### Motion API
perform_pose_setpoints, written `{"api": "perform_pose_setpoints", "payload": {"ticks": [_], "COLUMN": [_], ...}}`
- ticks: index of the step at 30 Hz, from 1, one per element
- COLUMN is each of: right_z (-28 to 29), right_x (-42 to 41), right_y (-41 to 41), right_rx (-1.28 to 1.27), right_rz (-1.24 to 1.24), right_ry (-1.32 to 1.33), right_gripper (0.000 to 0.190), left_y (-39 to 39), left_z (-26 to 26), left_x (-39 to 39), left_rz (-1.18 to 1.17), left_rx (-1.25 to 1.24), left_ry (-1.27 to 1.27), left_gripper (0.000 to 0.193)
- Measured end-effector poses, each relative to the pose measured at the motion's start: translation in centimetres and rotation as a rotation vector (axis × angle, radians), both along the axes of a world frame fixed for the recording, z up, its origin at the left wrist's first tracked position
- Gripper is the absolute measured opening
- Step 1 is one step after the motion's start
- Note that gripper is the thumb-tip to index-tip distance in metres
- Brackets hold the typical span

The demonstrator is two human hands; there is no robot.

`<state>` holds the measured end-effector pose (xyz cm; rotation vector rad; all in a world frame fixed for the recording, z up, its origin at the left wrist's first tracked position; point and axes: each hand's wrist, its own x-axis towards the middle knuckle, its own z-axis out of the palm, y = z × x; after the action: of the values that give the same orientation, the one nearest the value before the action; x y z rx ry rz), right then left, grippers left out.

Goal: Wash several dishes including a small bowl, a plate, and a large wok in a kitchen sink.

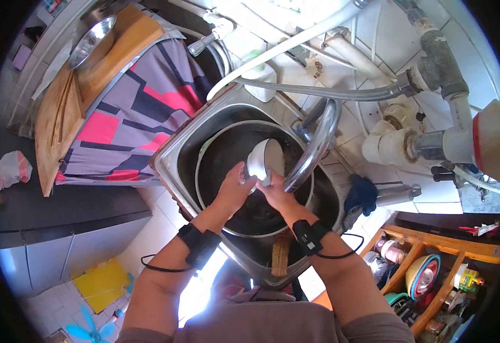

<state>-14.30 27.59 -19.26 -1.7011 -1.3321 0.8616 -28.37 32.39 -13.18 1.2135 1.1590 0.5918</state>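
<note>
My left hand [233,188] and my right hand [275,191] hold a white bowl [257,155] between them. The bowl is tilted on its side, its mouth facing right; whether a second bowl is nested with it I cannot tell. It is held over a wide round basin [233,223] with a pale rim and dark inside, which sits in the stainless steel sink [170,165]. Just right of my right hand, the curved chrome faucet spout [318,148] reaches down over the basin. A straw-coloured scrubbing brush [280,255] lies in the sink's near side.
Behind the sink are a white plastic bottle [262,81], hoses and pipes [430,143]. A dark cloth [360,195] hangs at right. A patterned cloth [134,113], wooden board [121,38] and metal bowl [93,43] lie left. A wooden shelf [436,278] holds bowls and bottles.
</note>
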Motion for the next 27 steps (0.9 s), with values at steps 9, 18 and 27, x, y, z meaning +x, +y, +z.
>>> {"api": "perform_pose_setpoints", "payload": {"ticks": [9, 18, 27], "right_z": [6.0, 7.0, 4.5], "right_x": [0.4, 2.5, 1.1], "right_y": [-5.3, -3.7, -2.8], "right_rx": [-0.245, -0.419, 0.086], "right_rz": [0.254, 0.365, 0.293], "right_ry": [0.251, 0.011, -0.401], "right_gripper": [0.031, 0.032, 0.032], "left_y": [-2.7, -0.4, -0.8], "left_z": [-3.1, 1.0, 0.4], "left_x": [-4.0, -2.0, 2.0], "left_rz": [-0.466, 0.020, 0.119], "left_rx": [-0.026, -0.509, -0.434], "left_ry": [0.211, -0.007, -0.295], "left_gripper": [0.021, 0.045, 0.062]}}
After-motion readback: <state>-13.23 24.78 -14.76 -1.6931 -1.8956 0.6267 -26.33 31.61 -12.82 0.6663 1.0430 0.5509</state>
